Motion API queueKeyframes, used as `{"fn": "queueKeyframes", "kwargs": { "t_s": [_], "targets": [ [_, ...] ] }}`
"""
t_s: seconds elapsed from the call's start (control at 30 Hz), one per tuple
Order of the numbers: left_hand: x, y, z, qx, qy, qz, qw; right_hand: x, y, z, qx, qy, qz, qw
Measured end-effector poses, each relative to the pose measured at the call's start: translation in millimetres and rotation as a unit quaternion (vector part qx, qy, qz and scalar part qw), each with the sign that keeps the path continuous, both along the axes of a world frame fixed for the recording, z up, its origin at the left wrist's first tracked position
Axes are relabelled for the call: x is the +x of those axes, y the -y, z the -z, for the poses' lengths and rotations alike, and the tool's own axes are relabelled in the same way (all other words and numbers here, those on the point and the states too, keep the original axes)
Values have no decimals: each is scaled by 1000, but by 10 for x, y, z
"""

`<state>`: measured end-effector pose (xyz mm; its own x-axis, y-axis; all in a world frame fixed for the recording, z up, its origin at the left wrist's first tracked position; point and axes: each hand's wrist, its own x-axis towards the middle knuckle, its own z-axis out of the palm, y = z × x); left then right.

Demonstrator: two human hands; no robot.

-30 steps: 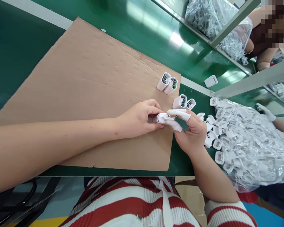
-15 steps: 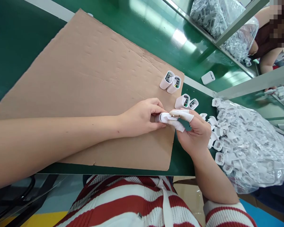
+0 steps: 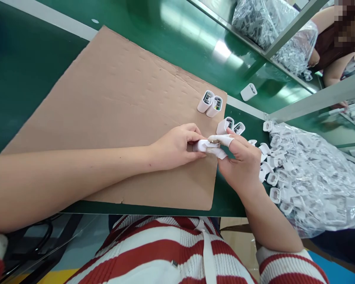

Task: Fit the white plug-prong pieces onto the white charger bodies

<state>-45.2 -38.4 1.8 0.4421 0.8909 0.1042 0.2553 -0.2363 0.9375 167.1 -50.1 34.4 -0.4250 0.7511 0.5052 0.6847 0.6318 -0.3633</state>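
My left hand (image 3: 177, 148) is closed on a small white plastic charger housing (image 3: 196, 147), held on its side just above the cardboard. White finger covers wrap the thumb and forefinger of my right hand (image 3: 240, 159). Those two fingers pinch a white plastic end cap (image 3: 203, 145) against the housing's right end. Fingers partly hide where the two parts meet. Just beyond my hands, a pair of open white housings (image 3: 205, 101) with circuit parts inside stands on the cardboard. Two more housings (image 3: 225, 125) lie near its right edge, close to my right fingers.
Brown cardboard (image 3: 121, 98) covers part of the green table (image 3: 17, 98). A clear bag of white caps (image 3: 316, 177) spills loose pieces at the right. One white housing (image 3: 249, 92) lies farther back. Beyond a metal frame (image 3: 316, 96), another person sits by a second bag (image 3: 263, 27).
My right fingers have drawn slightly closer to my left hand, and the end cap now sits against the housing, the dark gap no longer showing. The view has shifted a little.
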Motion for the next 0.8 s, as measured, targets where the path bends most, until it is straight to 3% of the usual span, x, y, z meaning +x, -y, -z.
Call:
{"fn": "queueKeyframes", "kwargs": {
  "t_s": [0.23, 0.37, 0.47, 0.53, 0.6, 0.67, 0.73, 0.8],
  "targets": [
    [46, 29, 22, 4, 4, -22, 1000, -27, -1, 65, 32, -7, 1, 999],
    [68, 43, 17, 9, 5, -28, 1000, 26, -14, 133, -27, -32, 17, 999],
    [-38, -39, -144, -32, -16, 4, 999, 228, -56, 6, -99, -85, 11, 991],
    [-171, -170, -343, -70, -45, 16, 996, 472, -93, -138, -87, -119, 62, 987],
    [-318, -377, -549, -82, -77, -34, 993, 749, -129, -258, -43, -93, 148, 984],
    [-445, -665, -671, -59, -117, -144, 981, 978, -161, -297, -34, -13, 208, 978],
    [-535, -1017, -653, -15, -143, -241, 960, 1107, -188, -245, -58, 74, 219, 971],
    [-593, -1397, -515, 29, -128, -287, 949, 1134, -218, -135, -76, 150, 191, 967]
  ]
}}
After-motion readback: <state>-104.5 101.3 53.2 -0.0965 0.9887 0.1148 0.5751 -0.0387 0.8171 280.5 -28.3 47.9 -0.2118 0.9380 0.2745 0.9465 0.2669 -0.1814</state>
